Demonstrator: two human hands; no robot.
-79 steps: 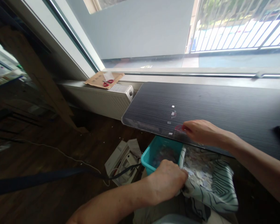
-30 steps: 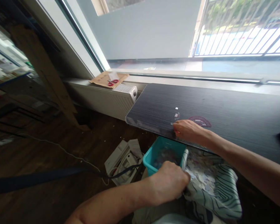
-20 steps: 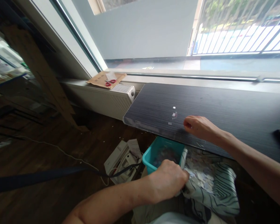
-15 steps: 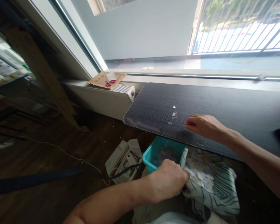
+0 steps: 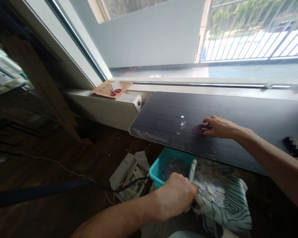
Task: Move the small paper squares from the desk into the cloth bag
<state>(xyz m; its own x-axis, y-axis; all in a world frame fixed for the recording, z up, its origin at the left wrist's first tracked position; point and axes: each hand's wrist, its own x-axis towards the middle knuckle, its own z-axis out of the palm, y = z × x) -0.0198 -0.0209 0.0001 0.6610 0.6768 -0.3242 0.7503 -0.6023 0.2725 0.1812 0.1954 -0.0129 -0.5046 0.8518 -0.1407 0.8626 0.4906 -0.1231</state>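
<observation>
On the dark tabletop (image 5: pixel 161 109) lies a thin, see-through purple half-round piece, which looks like a protractor (image 5: pixel 198 128). My right hand (image 5: pixel 220 127) has its thumb and fingertips at opposite edges of the piece, near its right end. Lower down, my left hand (image 5: pixel 175 195) is closed in a fist at the edge of a patterned fabric bag (image 5: pixel 235 211), its fingertips hidden. Pale scraps (image 5: pixel 211 188) fill the bag. Beside it stands a turquoise basket (image 5: pixel 156 175) with a heap of translucent, purplish pieces inside. Small clear bits (image 5: pixel 182 124) lie left of the protractor.
Scissors with red handles (image 5: pixel 116 91) rest on a brown envelope (image 5: pixel 99 90) over the white radiator (image 5: pixel 114 110). A whitish device (image 5: pixel 129 178) with papers and cords lies on the floor. A large window runs behind the table. A dark, blurred-out object (image 5: pixel 296 148) sits at the right.
My right hand has drawn back slightly to the right and its fingers have spread, showing more of the protractor. My left hand stays at the bag's edge. The view has shifted a little.
</observation>
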